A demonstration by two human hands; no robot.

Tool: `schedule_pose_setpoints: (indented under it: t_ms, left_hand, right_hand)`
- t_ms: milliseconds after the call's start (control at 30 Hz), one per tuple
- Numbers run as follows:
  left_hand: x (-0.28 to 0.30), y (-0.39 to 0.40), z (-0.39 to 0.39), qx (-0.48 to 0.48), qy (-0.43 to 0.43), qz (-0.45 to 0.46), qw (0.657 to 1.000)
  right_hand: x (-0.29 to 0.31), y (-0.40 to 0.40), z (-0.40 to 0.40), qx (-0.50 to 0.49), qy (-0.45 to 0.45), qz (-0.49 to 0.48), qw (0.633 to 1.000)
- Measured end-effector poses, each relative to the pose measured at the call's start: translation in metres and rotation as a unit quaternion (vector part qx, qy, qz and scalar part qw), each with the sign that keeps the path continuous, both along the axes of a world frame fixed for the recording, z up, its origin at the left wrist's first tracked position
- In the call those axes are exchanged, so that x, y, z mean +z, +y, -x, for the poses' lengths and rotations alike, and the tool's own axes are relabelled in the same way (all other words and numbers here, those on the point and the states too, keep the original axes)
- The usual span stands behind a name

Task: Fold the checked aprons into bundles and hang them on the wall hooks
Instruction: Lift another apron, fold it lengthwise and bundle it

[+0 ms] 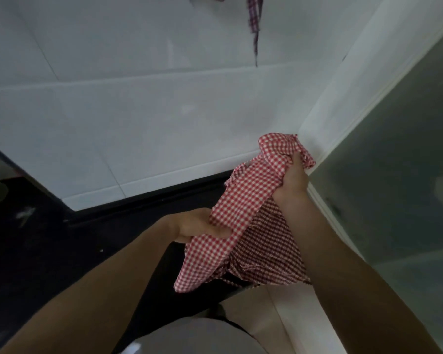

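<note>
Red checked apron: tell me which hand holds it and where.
Both. The right hand grips the red checked apron at its bunched top; the left hand holds its lower edge.

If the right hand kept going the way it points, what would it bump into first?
Probably the white tiled wall. The right hand grips the top of the red checked apron and points up toward the wall's corner by the glass panel; depth is unclear.

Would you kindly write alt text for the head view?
Both hands hold a red-and-white checked apron before a white tiled wall: the right hand grips its bunched top, the left hand holds a lower fold. More checked cloth hangs above.
</note>
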State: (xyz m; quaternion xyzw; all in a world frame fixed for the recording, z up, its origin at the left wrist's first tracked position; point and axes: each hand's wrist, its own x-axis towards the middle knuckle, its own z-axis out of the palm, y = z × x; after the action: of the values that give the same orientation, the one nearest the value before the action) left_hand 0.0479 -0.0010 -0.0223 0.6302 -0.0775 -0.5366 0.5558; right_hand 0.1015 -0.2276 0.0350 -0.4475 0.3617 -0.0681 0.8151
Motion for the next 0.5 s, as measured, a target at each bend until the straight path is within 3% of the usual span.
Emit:
schedule_pose_setpoints:
  t_ms: [133, 267, 400, 500]
  left_hand:
    - [-0.002, 0.01, -0.005, -0.038, 0.036, -0.065, 0.997]
    - [-0.01, 0.031, -0.007, -0.114, -0.071, -0.212, 0.968]
    - [-0.04, 0.051, -0.003, -0.062, 0.014, -0.243, 0.968]
    - [-0.063, 0.049, -0.001, -0.022, -0.053, -0.337, 0.94]
  right_hand:
    - [-0.008, -0.036, -0.006, -0.028, -0.001, 0.023, 0.999]
    - [-0.024, -0.068, 0.01, -0.07, 0.034, 0.052, 0.996]
    - [-0.051, -0.086, 0.037, -0.091, 0.082, 0.049, 0.991]
    - [-0.088, -0.098, 0.055, -0.072, 0.12, 0.031, 0.99]
